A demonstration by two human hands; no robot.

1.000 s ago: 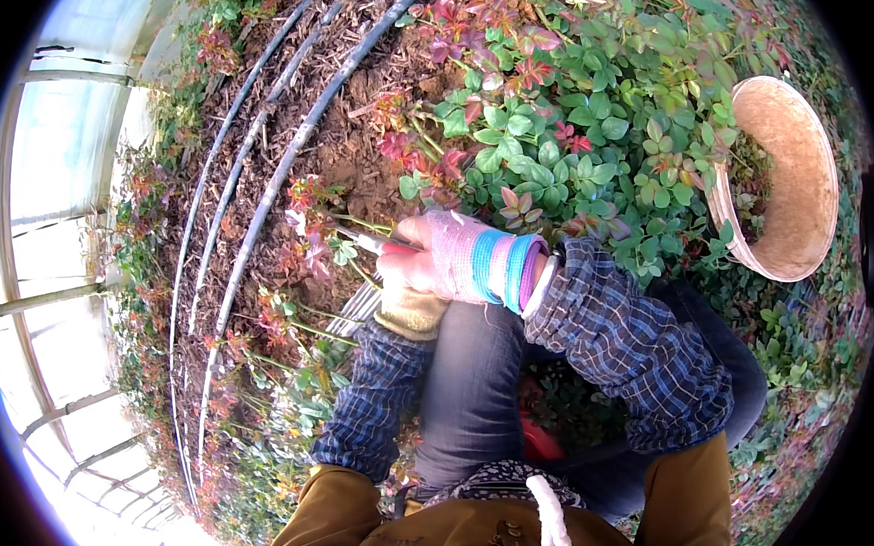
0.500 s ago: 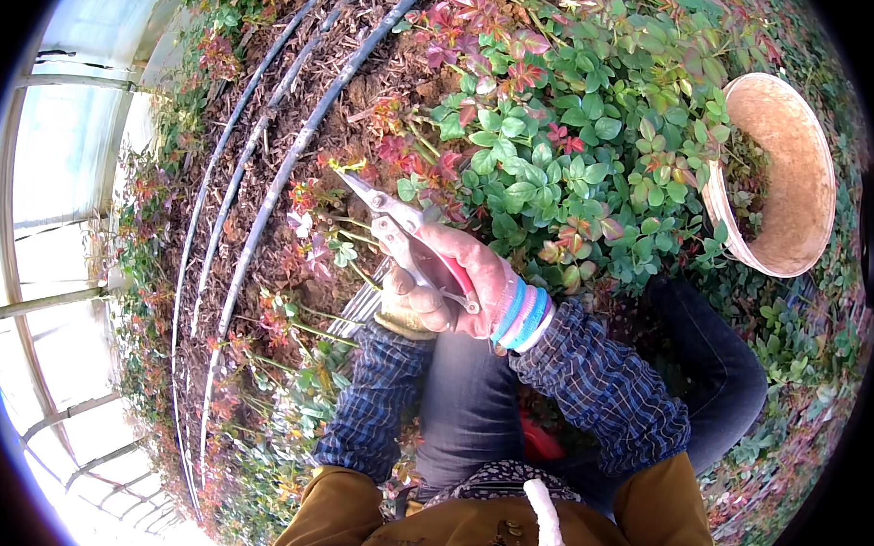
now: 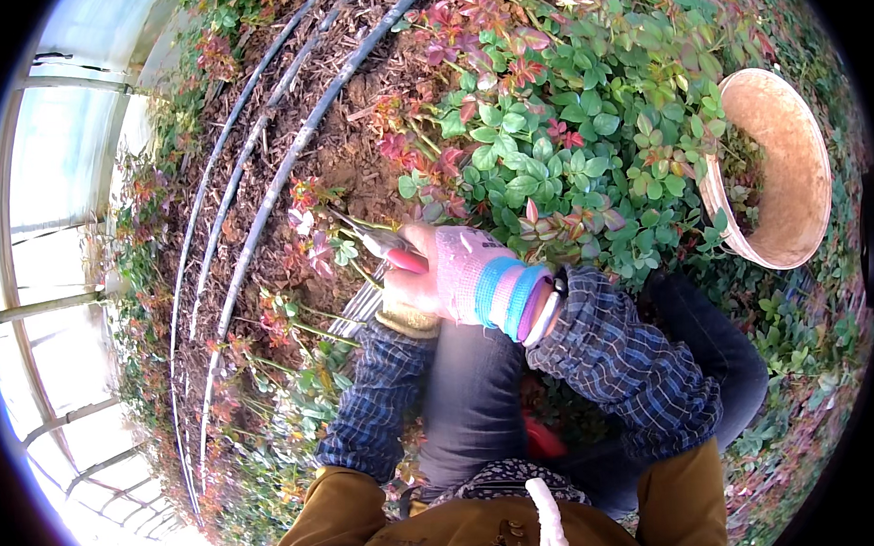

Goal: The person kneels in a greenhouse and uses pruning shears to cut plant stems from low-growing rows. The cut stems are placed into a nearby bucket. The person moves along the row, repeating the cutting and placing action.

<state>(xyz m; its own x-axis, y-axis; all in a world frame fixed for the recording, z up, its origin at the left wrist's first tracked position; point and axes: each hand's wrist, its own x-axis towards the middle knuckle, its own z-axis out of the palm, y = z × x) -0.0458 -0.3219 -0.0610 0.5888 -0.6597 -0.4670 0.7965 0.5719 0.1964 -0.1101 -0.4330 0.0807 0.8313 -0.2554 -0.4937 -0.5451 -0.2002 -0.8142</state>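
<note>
While hoses (image 3: 278, 177) curve along the soil (image 3: 349, 170) at left, shears (image 3: 386, 244) point their way beside thin stems (image 3: 364, 271). The left hand (image 3: 409, 318) is mostly hidden, so I cannot tell its grip; the right hand (image 3: 464, 275), just over it, wraps the shears' handle, with bushes (image 3: 524, 159) and a tub (image 3: 797, 169) farther right.

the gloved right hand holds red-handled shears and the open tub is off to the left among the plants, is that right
Not quite: the tub is off to the right, not the left, as the head view shows. It is open and among the plants, and the gloved right hand does hold the red-handled shears.
</note>
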